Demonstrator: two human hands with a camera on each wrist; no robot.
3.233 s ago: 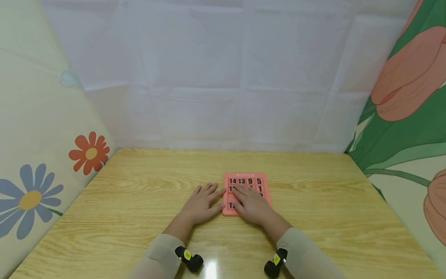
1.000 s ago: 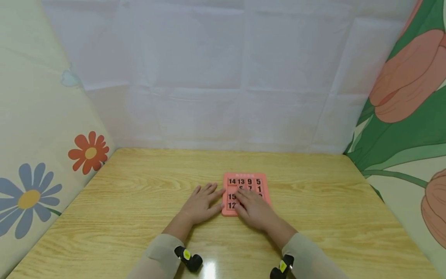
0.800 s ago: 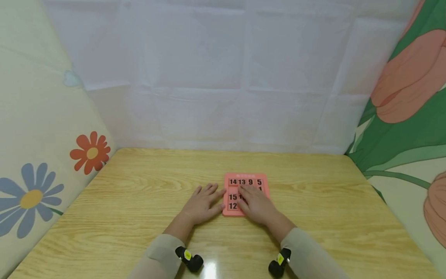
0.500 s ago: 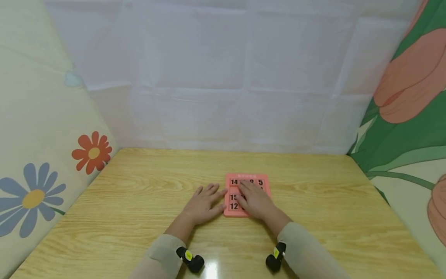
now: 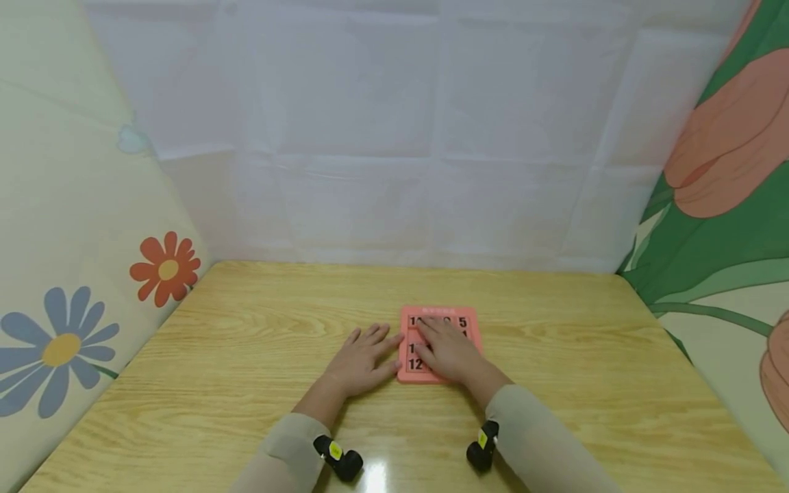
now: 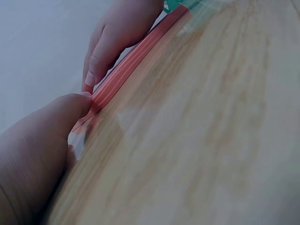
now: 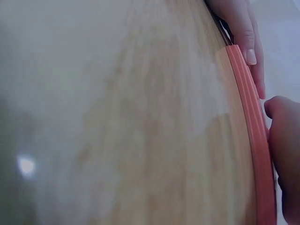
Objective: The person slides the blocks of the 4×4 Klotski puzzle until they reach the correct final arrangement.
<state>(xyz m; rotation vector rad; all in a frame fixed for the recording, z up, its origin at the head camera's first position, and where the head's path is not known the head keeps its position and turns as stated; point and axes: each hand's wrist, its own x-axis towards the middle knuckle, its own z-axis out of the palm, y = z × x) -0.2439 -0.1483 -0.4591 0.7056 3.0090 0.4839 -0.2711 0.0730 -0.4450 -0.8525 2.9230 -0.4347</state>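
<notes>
A pink sliding number puzzle (image 5: pixel 404 375) lies flat on the wooden table, black numbers on its tiles. 14, 5 and 12 show in part or whole; my right hand (image 5: pixel 453 355) covers many others. Its outstretched fingertips touch the upper left tiles, close by 14 and the spot right of it, with the thumb over the lower left part. My left hand (image 5: pixel 362 363) rests on the table, fingers spread, thumb and index fingertips at the puzzle's left edge. In the left wrist view, the left thumb (image 6: pixel 77 105) meets the ridged pink side of the frame.
The wooden table (image 5: pixel 246 322) reaches back to a white cloth (image 5: pixel 370 137). Flower-printed cloth (image 5: pixel 61 205) stands at the left, tulip-printed cloth (image 5: pixel 727 226) at the right. Both sleeves carry a black wrist camera (image 5: pixel 483 446).
The 15 tile went down one row in the left column, leaving a gap under 14. My right fingertips then moved up to the top row and leftward. The left hand stays put.
</notes>
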